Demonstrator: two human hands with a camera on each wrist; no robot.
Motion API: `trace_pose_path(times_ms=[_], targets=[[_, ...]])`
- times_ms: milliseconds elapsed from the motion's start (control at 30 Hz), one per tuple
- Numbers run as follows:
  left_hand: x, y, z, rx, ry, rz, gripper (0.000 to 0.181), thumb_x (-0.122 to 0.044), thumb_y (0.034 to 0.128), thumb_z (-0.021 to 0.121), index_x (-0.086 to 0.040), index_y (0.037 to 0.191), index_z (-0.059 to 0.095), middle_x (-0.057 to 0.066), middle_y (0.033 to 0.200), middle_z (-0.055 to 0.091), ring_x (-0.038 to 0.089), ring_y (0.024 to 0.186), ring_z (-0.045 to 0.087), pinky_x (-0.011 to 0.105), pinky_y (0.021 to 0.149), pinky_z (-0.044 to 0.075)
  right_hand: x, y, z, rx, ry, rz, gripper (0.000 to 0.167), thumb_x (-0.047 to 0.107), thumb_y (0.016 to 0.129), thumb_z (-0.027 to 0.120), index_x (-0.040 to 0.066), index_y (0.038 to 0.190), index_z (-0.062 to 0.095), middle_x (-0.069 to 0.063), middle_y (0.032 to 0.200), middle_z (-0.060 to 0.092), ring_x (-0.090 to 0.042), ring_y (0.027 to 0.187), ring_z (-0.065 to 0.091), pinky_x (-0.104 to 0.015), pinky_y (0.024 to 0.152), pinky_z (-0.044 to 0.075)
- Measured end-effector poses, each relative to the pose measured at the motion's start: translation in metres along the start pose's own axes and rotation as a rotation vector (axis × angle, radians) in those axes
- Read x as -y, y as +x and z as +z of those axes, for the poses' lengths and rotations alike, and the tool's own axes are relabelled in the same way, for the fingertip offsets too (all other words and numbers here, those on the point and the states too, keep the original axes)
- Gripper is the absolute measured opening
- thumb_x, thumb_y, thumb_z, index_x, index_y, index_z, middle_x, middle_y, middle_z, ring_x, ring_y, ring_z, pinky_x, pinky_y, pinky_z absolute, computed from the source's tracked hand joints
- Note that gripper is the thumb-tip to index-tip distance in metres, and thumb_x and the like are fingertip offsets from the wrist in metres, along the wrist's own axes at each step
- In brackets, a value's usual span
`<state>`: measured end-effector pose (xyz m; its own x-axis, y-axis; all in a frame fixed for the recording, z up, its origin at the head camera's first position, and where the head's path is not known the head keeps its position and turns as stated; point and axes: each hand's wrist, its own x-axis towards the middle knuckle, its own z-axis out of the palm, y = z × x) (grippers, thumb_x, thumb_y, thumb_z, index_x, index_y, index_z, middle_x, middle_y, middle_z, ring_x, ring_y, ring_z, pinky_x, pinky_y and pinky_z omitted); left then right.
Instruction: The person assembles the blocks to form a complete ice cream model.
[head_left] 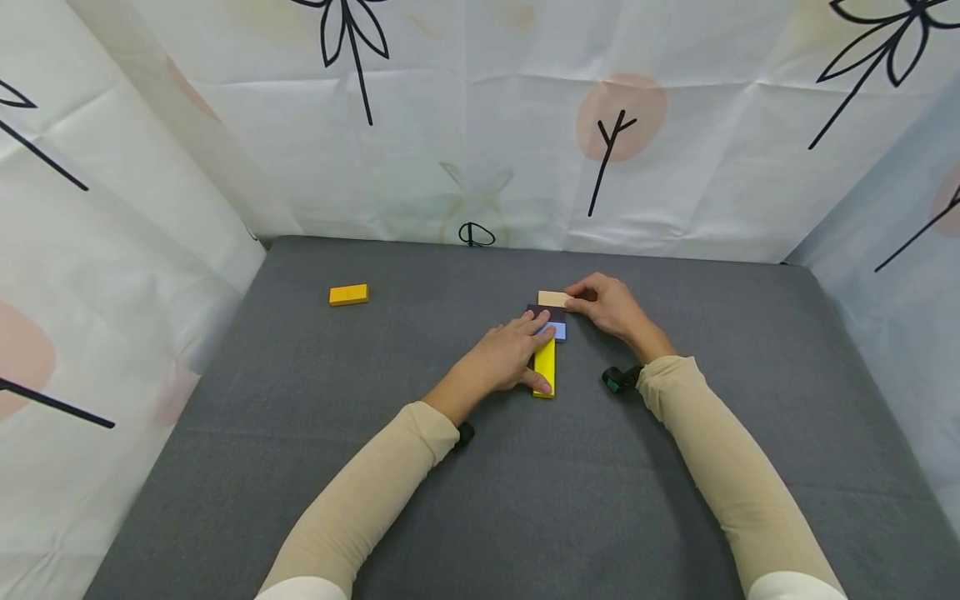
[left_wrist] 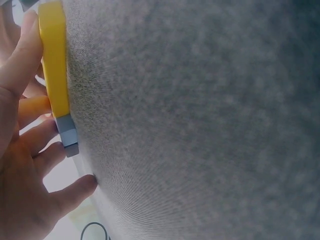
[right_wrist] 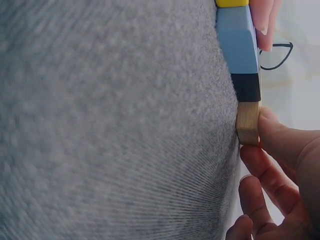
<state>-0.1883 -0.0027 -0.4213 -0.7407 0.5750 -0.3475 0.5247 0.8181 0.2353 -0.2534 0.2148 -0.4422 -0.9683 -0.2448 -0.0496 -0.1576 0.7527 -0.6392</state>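
A row of blocks lies on the grey table: a long yellow block [head_left: 545, 367] nearest me, then a light blue block [head_left: 559, 332], a dark block [head_left: 557, 315] and a pale wooden block [head_left: 550, 298] at the far end. My left hand [head_left: 498, 360] rests over the row from the left, fingers spread, thumb on the yellow block and fingertips at the blue and dark ones. From the right, my right hand [head_left: 609, 308] pinches the wooden block between thumb and forefinger. In the right wrist view the wooden block [right_wrist: 248, 122] abuts the dark block [right_wrist: 246, 87].
An orange-yellow block [head_left: 348, 295] lies alone at the back left of the table [head_left: 300, 467]. Patterned white cloth [head_left: 517, 167] hangs behind the table and along both sides. A small black wrist device [head_left: 619, 380] sits under the right wrist.
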Motion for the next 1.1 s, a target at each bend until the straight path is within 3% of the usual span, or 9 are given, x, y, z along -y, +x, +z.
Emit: trace_pose_path(times_ms=[800, 1100], targets=[[0.0026, 0.0001, 0.0004, -0.009, -0.006, 0.009, 0.1, -0.067, 0.0845, 0.065, -0.025, 0.164, 0.021, -0.006, 0.174, 0.005, 0.02, 0.162, 0.007, 0.053, 0.127, 0.027, 0.0014, 0.0036, 0.0041, 0.024, 0.038, -0.036, 0.032, 0.017, 0.102, 0.063, 0.005, 0.132, 0.068, -0.019, 0.126, 0.064, -0.031, 0.101, 0.055, -0.037, 0.085, 0.043], [0.0021, 0.0005, 0.0032, -0.027, -0.008, 0.008, 0.1, -0.067, 0.0834, 0.067, -0.024, 0.163, 0.025, -0.005, 0.174, 0.008, 0.019, 0.163, 0.007, 0.053, 0.124, 0.034, 0.0018, 0.001, 0.0062, 0.004, 0.02, -0.041, 0.033, 0.018, 0.102, 0.064, 0.005, 0.132, 0.068, -0.019, 0.125, 0.066, -0.03, 0.1, 0.055, -0.036, 0.085, 0.042]])
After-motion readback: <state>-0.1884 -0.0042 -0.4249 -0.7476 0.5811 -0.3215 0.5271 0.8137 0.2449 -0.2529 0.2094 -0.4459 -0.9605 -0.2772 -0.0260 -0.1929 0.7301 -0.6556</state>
